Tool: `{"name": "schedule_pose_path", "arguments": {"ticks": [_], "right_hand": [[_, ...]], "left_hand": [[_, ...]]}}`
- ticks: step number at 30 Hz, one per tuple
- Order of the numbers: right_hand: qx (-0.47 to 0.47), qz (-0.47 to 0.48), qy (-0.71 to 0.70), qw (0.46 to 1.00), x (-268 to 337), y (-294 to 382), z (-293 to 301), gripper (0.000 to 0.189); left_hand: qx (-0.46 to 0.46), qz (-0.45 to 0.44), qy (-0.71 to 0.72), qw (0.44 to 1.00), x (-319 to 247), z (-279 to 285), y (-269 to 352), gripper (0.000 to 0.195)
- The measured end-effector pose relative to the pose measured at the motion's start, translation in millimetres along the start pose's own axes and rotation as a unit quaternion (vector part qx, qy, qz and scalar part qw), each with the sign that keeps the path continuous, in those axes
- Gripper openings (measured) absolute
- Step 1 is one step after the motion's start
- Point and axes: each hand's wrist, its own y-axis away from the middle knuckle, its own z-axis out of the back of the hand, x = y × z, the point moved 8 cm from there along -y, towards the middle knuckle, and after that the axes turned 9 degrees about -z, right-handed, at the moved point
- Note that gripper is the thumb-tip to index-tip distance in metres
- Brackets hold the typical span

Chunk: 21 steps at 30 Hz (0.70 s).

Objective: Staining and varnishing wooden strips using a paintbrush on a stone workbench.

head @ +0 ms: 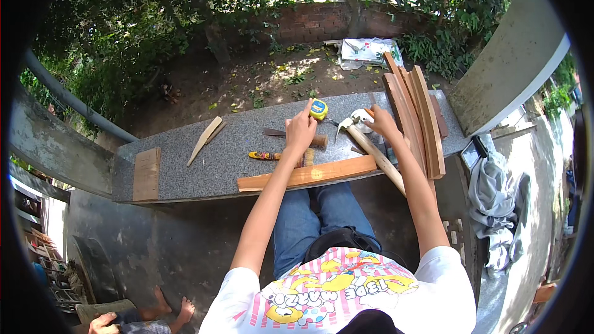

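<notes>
My left hand [301,131] is over the granite bench top [199,144], index finger extended beside a yellow-green tape measure [319,109]. Whether its curled fingers hold anything is hidden. A wooden tool handle [320,140] and a flat metal blade [274,132] show on either side of this hand. My right hand [384,123] is at a white object [361,115], its thumb and fingers around a small orange piece [369,112]; its grip is unclear. Below it lies a claw hammer [371,146], its wooden handle extending past the bench's front edge. A paintbrush [264,155] lies near my left wrist.
A reddish wooden bar [311,173] lies along the front edge. Several long wood strips [413,116] are piled at the right. A flat board [146,174] and a pale wood piece [204,141] lie left. Grey cloth [494,208] hangs at right; a person's feet [185,308] show lower left.
</notes>
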Motion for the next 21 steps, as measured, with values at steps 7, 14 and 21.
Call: {"name": "schedule_pose_path", "arguments": {"ticks": [7, 14, 21], "right_hand": [[0.131, 0.088, 0.059, 0.986, 14, -34, -16, 0.045], [0.119, 0.167, 0.228, 0.952, 28, -45, 7, 0.04], [0.002, 0.168, 0.216, 0.962, 59, 10, 115, 0.03]], "left_hand": [[-0.063, 0.062, 0.139, 0.986, -29, 78, 155, 0.054], [-0.042, 0.024, -0.005, 0.999, -18, 47, 190, 0.057], [-0.157, 0.082, 0.228, 0.957, -35, 48, 156, 0.033]]}}
